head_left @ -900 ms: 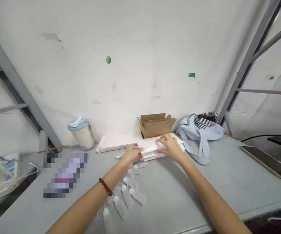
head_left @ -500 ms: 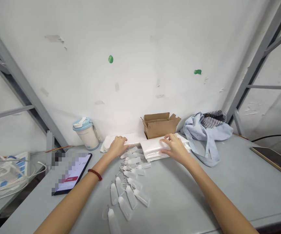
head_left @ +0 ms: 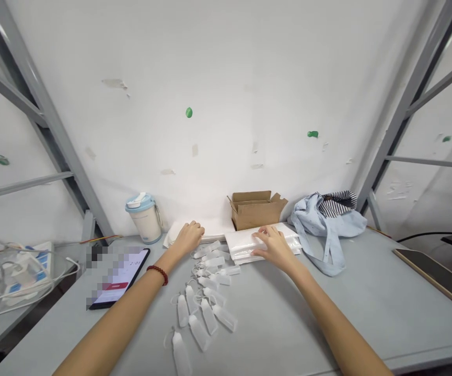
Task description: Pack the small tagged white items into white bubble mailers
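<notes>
Currently, the right hand (head_left: 274,247) is at the white packets (head_left: 240,244), thumb and fingers spread; the left hand (head_left: 187,238) is at a white stack (head_left: 216,228), fingers curled, grip cannot be told. Translucent bottles (head_left: 209,317) lie on the worktop (head_left: 273,324), right of and nearer than the left hand; 1 cardboard box (head_left: 259,213) stands behind the right hand.

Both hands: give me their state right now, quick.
Left hand: fingers curled at the left white stack; cannot tell whether its grip holds anything.
Right hand: open, thumb and fingers apart, at the right white stack.
</notes>
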Action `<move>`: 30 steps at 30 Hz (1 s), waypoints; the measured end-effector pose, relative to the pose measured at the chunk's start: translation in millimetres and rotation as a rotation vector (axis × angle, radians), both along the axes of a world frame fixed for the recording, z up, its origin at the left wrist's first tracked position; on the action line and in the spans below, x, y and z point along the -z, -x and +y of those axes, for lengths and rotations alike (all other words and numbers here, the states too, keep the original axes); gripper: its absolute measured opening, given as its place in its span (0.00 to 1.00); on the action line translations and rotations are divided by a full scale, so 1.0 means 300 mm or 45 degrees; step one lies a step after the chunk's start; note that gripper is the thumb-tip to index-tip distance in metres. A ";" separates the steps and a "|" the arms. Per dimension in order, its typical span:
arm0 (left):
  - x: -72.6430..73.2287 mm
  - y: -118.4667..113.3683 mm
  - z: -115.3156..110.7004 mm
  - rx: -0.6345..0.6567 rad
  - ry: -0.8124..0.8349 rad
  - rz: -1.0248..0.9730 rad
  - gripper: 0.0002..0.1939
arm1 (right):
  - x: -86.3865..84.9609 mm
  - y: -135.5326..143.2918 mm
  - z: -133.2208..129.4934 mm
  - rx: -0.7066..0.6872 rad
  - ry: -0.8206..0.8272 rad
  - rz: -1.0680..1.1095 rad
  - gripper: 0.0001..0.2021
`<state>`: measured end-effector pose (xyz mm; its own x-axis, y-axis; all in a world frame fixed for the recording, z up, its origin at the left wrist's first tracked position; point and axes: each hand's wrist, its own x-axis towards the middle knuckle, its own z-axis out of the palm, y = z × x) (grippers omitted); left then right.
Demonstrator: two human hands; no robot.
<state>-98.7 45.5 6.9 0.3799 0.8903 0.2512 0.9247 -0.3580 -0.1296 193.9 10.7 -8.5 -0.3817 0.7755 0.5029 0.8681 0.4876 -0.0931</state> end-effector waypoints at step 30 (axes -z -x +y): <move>0.042 -0.112 -0.402 0.807 -0.943 -0.173 0.10 | 0.015 0.262 -0.208 -0.186 -0.499 -0.169 0.24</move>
<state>-65.0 -75.2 -5.7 0.6592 0.1312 0.7404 0.6131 -0.6640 -0.4281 115.2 -51.6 -12.9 -0.5546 0.4687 0.6875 0.7791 0.5827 0.2313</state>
